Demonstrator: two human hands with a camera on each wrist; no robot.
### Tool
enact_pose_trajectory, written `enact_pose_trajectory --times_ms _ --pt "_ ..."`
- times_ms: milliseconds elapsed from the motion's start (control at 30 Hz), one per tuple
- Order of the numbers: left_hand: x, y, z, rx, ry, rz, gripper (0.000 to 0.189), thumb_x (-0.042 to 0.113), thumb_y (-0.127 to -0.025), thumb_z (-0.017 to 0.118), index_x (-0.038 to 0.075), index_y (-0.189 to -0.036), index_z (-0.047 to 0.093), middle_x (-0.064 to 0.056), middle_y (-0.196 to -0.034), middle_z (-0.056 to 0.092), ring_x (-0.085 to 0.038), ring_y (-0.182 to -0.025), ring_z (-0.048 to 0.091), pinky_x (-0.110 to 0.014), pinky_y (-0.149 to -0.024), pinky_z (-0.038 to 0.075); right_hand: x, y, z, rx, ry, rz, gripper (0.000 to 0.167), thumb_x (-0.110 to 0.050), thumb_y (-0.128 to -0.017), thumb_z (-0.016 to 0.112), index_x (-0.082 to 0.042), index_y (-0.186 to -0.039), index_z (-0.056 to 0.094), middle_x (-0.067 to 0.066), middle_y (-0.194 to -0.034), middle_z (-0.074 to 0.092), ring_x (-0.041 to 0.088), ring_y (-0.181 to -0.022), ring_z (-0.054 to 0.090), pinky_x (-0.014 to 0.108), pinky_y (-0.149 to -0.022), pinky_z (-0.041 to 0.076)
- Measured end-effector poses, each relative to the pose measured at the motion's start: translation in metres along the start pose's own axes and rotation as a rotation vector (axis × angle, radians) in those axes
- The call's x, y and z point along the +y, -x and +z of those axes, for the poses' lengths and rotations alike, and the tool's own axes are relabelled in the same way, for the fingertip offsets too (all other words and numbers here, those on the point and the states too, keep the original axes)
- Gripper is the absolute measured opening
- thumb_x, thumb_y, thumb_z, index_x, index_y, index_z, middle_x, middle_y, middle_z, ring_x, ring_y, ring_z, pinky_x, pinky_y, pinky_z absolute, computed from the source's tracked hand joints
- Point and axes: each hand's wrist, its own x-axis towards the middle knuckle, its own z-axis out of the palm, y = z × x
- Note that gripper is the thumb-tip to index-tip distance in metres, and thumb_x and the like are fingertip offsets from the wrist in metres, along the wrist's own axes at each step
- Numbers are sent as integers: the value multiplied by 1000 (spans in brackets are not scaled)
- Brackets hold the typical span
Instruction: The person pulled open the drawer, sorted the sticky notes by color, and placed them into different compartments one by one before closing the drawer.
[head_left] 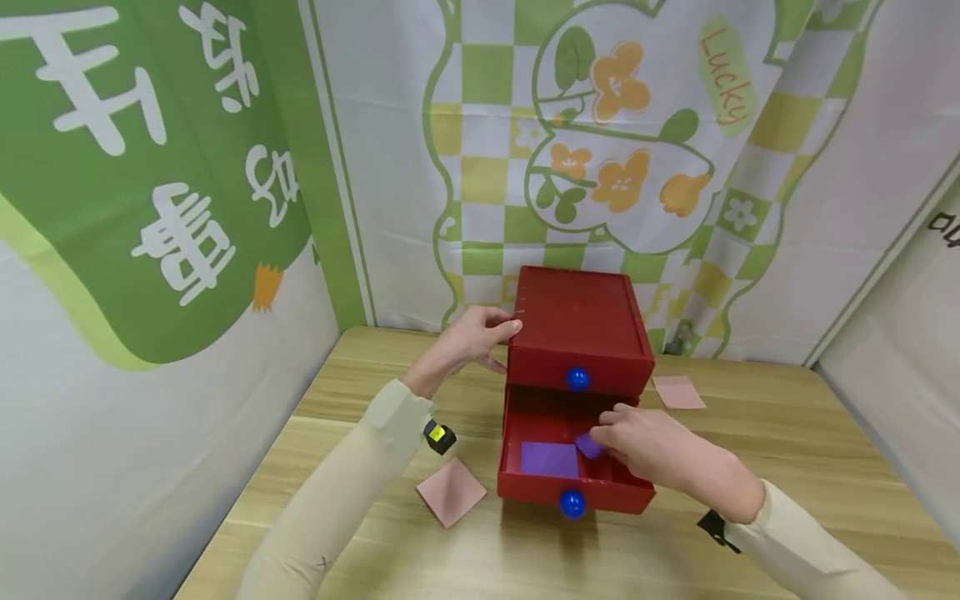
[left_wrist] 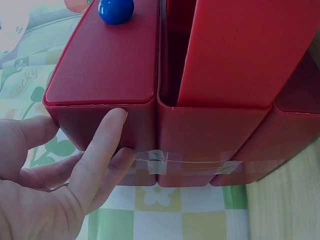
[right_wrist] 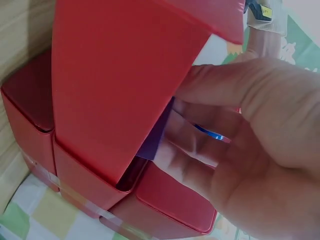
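Note:
A red drawer unit (head_left: 577, 312) stands on the table with its lower visible drawer (head_left: 528, 487) pulled out. My left hand (head_left: 474, 335) rests against the unit's left side, and in the left wrist view its fingertips (left_wrist: 119, 116) touch the side wall near the top. Over the right part of the drawer, my right hand (head_left: 648, 443) pinches a purple sticky note (head_left: 589, 447); the right wrist view shows that note's edge beside the fingers, partly hidden by the drawer wall. Another purple sticky note (head_left: 549, 459) lies flat in the drawer's left half.
One pink sticky note (head_left: 452, 492) lies left of the drawer, and a second pink note (head_left: 678, 392) is right of the unit. Blue knobs (head_left: 577, 379) mark the drawer fronts. Behind the unit hangs a patterned cloth (head_left: 487, 192); the wooden table (head_left: 352, 467) extends to both sides.

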Motion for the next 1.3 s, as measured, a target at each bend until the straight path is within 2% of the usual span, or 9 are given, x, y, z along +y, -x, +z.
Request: enact_pose_trajectory --times_ms 333,500,667,867,967,1100,1200,1233,1300 --pt "1 1 -2 -3 -9 -9 43 21 -101 56 -4 -136 51 -20 -127 56 -29 -118 55 -46 -71 64 -2 -8 3 -82 -92 -95 28 -6 -84 73 -19 -64 59 -11 -67 53 6 -68 47 16 -58 39" --pt "2 2 -2 2 -7 -5 43 22 -101 56 -4 -136 52 -20 -128 56 -30 -119 55 -51 -76 63 -1 -8 1 -72 -135 -56 27 -5 -85 72 -18 -66 58 -12 -66 47 4 -67 43 15 -58 36" --pt "3 2 -3 12 -16 3 42 22 -101 57 -3 -134 53 -19 -125 57 -29 -117 56 -46 -71 64 -3 -5 -5 2 -176 -1 30 -4 -85 72 -20 -69 53 -13 -67 40 2 -66 38 13 -56 31" --pt "6 0 -6 3 -10 33 42 22 -102 55 -4 -135 53 -19 -124 57 -28 -117 55 -54 -78 61 -10 -5 -8 135 -190 25 21 -10 -85 75 -21 -77 59 -12 -70 44 0 -64 41 11 -54 37" --pt "6 0 -6 3 -10 37 42 21 -102 55 -4 -135 52 -19 -124 57 -29 -116 55 -54 -79 61 -15 -3 -5 234 -162 16 18 -10 -81 78 -19 -83 63 -9 -74 50 1 -65 46 12 -53 43" --pt "3 2 -6 5 -13 12 42 21 -101 56 -4 -135 53 -19 -126 57 -29 -118 56 -50 -75 63 -25 1 1 370 -98 -5 23 -9 -74 83 -17 -86 65 -6 -80 54 4 -69 50 13 -53 47" --pt "-1 2 -5 0 -10 0 43 22 -101 57 -3 -136 53 -19 -127 57 -29 -120 56 -49 -74 64 -36 6 4 424 -54 3 27 -8 -72 85 -16 -87 64 -4 -83 53 7 -72 50 12 -50 47" --pt "-1 2 -5 -5 -10 4 43 22 -101 57 -3 -136 52 -19 -127 57 -30 -120 55 -49 -74 63 -39 8 5 432 -42 9 26 -8 -73 84 -16 -88 64 -4 -85 54 8 -75 50 12 -48 47" --pt "-2 2 -3 -11 -6 13 44 22 -101 57 -4 -136 52 -20 -128 56 -30 -121 55 -50 -74 63 -47 11 7 445 -12 18 10 -14 -87 74 -16 -89 64 -2 -88 55 11 -77 51 12 -45 47"
